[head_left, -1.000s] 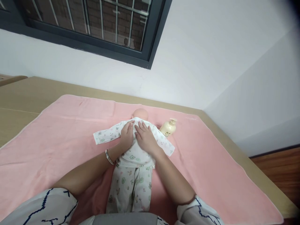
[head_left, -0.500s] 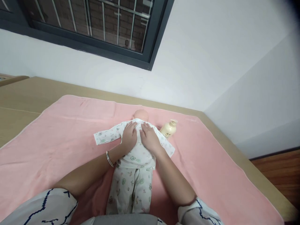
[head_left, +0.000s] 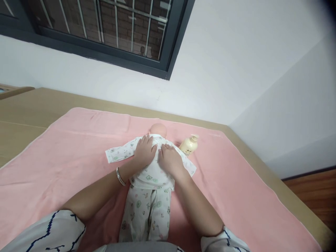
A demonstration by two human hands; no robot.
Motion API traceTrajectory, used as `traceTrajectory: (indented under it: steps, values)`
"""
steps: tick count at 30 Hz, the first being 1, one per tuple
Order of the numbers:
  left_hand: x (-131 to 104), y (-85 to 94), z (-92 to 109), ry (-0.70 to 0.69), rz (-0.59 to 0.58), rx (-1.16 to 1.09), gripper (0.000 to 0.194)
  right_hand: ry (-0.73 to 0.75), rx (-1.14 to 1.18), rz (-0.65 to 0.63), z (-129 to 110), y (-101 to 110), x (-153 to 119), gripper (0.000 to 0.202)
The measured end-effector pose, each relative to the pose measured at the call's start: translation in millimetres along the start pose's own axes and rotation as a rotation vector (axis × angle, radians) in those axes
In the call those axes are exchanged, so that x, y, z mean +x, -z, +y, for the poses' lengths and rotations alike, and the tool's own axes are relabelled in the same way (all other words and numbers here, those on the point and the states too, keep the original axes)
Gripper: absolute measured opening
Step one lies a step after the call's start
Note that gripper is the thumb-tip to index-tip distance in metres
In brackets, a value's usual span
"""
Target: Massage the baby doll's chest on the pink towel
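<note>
A doll with a bald head [head_left: 158, 130] lies on a pink blanket, its face not visible. It wears a white printed top [head_left: 152, 177] and matching trousers [head_left: 138, 211], with both sleeves spread outward. My left hand [head_left: 145, 151] rests flat on the upper left of the top, fingers extended and pointing toward the head; a silver bangle circles that wrist. On the upper right of the top lies my right hand [head_left: 171, 159], palm down, its fingers slightly bent. Neither hand grips anything. Beside the right sleeve, a cream pump bottle [head_left: 189, 145] leans over on the blanket.
The pink blanket [head_left: 231, 182] covers most of a wooden surface [head_left: 65, 98]. Behind it stands a white wall [head_left: 204, 70] with a dark-framed, barred window [head_left: 105, 45]. Brown wooden furniture [head_left: 317, 192] shows at the far right.
My left hand has shifted slightly outward to the left, its thumb now farther from the palm. My right hand has slid a little down and outward, and its fingers look more bent.
</note>
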State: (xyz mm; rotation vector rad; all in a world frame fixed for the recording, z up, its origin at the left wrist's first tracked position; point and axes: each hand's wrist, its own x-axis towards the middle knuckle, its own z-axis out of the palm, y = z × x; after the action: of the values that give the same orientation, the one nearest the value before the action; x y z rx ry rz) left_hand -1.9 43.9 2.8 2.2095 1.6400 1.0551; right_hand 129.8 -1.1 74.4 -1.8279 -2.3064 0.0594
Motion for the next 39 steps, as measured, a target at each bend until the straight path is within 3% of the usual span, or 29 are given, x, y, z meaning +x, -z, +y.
traceTrajectory:
  steps: [6,9,13,15,18,22,25,30,39]
  values:
    - [-22.1,6.3,26.8,-0.098,-0.065,0.192,0.049,-0.144,0.227,0.035,30.5,-23.1,28.9,0.054]
    - [-10.3,8.2,17.1,-0.081,-0.093,0.171,0.048,-0.129,0.162,0.057,22.6,-25.2,24.6,0.054]
    - [11.4,8.4,-2.6,-0.037,-0.127,0.149,0.048,-0.030,0.061,0.037,-5.5,-19.5,3.1,0.050]
    - [12.0,7.7,-3.1,-0.026,-0.106,0.164,0.048,0.021,0.078,0.014,-10.7,-17.9,-1.3,0.050]
    - [-0.4,7.4,9.4,-0.024,-0.056,0.208,0.047,0.017,0.181,0.018,2.3,-18.4,8.4,0.051]
    - [-13.4,9.7,25.2,-0.063,-0.050,0.250,0.047,-0.134,0.224,-0.022,26.3,-19.2,28.0,0.057]
    - [-5.8,11.1,19.4,-0.055,-0.044,0.220,0.043,-0.140,0.150,-0.052,19.1,-17.4,23.8,0.056]
    - [11.0,6.2,-4.2,-0.093,-0.039,0.149,0.043,0.014,0.125,-0.045,-5.5,-18.6,6.6,0.053]
    - [-1.3,-0.4,8.0,-0.037,0.042,0.197,0.044,-0.079,0.251,0.020,27.9,-30.6,31.0,0.053]
